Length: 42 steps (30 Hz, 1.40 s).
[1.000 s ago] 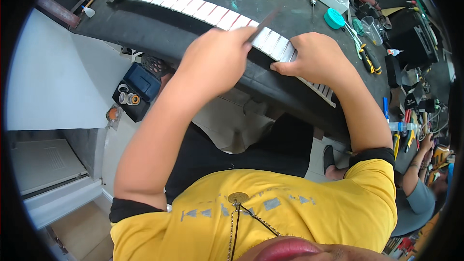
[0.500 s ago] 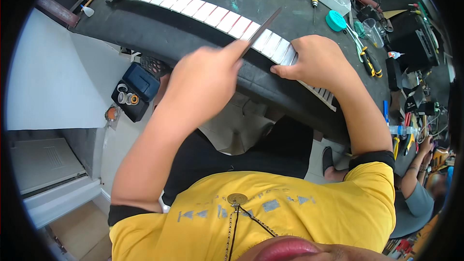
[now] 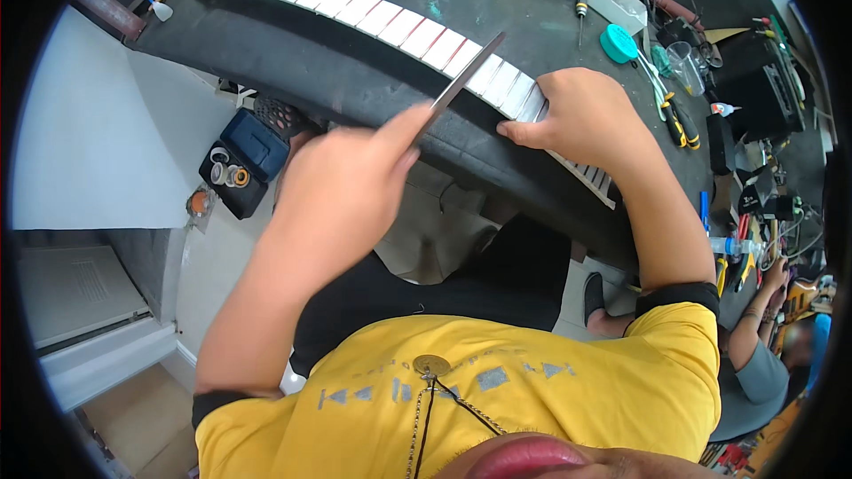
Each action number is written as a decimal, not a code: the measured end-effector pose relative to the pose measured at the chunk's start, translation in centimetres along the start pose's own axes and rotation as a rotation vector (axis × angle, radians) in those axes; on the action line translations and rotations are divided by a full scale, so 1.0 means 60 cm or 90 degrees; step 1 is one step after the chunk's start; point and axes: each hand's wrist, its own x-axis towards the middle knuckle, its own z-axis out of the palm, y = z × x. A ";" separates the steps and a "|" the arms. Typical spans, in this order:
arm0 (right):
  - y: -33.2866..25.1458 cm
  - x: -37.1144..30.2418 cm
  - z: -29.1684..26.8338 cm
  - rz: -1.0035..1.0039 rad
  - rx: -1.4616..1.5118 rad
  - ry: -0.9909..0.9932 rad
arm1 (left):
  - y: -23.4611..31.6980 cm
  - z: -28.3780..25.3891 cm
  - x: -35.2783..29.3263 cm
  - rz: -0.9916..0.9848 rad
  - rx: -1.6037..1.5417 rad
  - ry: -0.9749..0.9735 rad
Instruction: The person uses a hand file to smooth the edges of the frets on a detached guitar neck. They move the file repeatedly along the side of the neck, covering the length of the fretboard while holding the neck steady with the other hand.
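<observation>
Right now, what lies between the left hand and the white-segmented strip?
The head view shows the metal blade spanning that stretch, above the dark bench edge.

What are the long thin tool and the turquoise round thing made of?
The long thin tool looks like metal, probably steel: it's dark grey with a faint shine. The turquoise round thing could be smooth plastic: its bright colour is even.
</observation>
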 end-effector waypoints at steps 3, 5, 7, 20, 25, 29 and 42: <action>-0.005 0.000 -0.002 -0.008 0.005 0.008 | -0.001 0.029 0.104 0.016 -0.031 0.009; -0.002 -0.002 -0.001 -0.012 0.006 0.002 | 0.003 0.040 0.119 -0.007 -0.053 0.017; 0.013 -0.006 0.009 -0.005 0.008 0.028 | 0.010 0.024 0.057 -0.022 -0.068 0.009; -0.002 -0.001 0.000 0.000 0.031 0.001 | 0.007 0.039 0.127 0.014 -0.011 0.025; 0.014 -0.007 0.009 0.003 0.029 0.017 | 0.005 0.002 -0.031 -0.013 -0.045 0.016; -0.001 -0.011 0.009 -0.016 0.005 0.038 | 0.000 -0.023 -0.118 -0.050 -0.067 -0.015; 0.012 -0.011 0.017 0.009 0.016 0.035 | -0.012 -0.001 -0.084 -0.008 -0.074 0.005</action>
